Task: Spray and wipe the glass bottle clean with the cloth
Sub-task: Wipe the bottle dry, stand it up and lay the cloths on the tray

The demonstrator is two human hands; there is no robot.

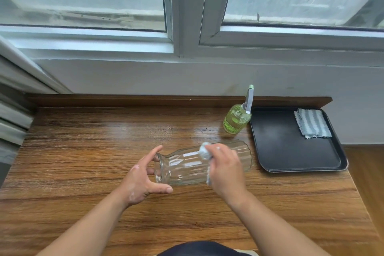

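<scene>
Left hand (143, 178) fingers curl round the glass bottle (187, 166) mouth; right hand (226, 169) fingers clutch the cloth (205, 151), mostly hidden

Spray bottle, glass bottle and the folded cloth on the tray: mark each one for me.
spray bottle (236, 119): head view, on its green ribbed body.
glass bottle (187, 167): head view, on its clear ribbed wall.
folded cloth (312, 123): head view, on the middle of its striped top.

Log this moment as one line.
wiping | left hand holds glass bottle mouth | right hand holds cloth on it | spray bottle upright
</scene>
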